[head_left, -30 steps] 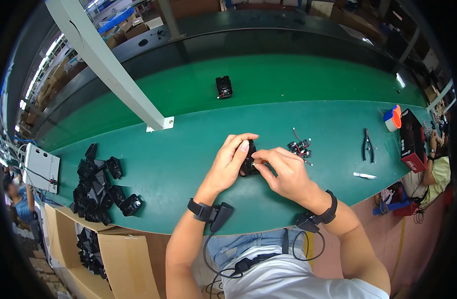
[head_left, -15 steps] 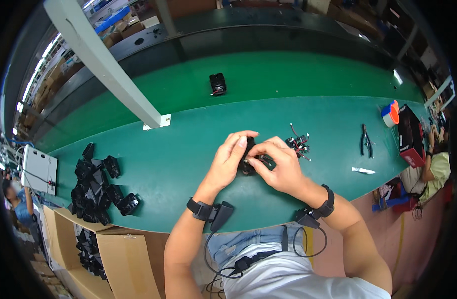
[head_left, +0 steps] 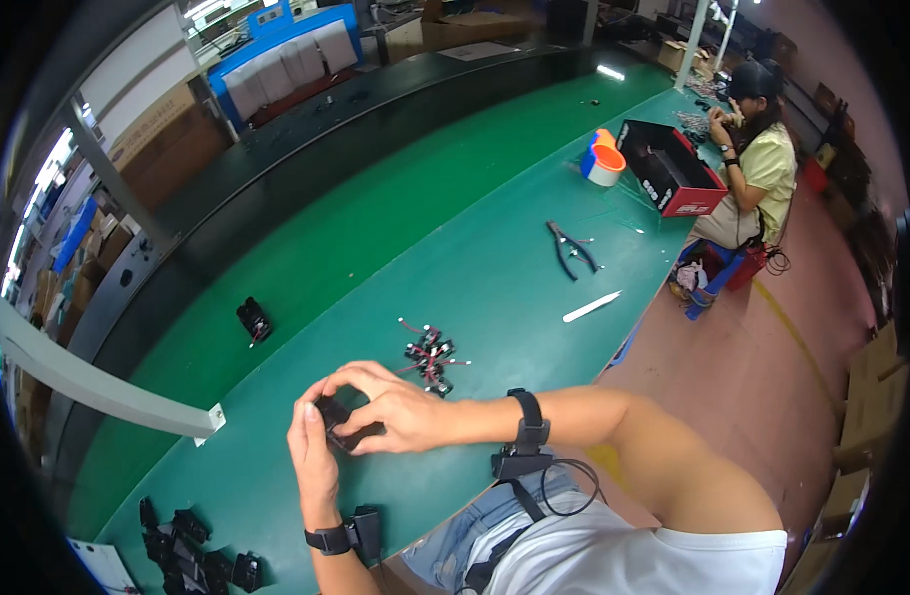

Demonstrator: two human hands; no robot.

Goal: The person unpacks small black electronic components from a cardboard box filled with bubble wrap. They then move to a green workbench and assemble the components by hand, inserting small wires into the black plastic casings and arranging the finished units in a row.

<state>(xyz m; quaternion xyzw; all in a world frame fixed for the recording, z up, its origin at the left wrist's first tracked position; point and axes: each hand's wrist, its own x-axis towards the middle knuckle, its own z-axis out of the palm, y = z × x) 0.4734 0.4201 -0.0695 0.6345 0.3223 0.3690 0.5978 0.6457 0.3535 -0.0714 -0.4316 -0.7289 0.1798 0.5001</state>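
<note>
1. Two hands are kept on one black part [head_left: 332, 414]; it has not been set down, so work on it is judged unfinished.
2. View has been swung toward the right since a half second ago; more of the bench's right side is shown, and the carton at lower left has been lost from frame.
3. Left hand [head_left: 314, 456]: part grasped, its left side covered by fingers and thumb.
4. Right hand [head_left: 396, 412]: fingers curled onto the part from the right, grip shared. Whether something small is pinched there cannot be told.
5. Wired cluster [head_left: 430, 355]: left lying loose, just beyond the right hand.
6. Second black part [head_left: 254, 320]: seen on the green strip, beyond and left of the left hand, untouched.
7. Heap of black parts [head_left: 182, 550]: left and nearer side of the left hand, partly cropped.
8. Pliers [head_left: 572, 253] and white pen-like tool [head_left: 592, 306]: well right of the right hand, neither picked up.
</note>
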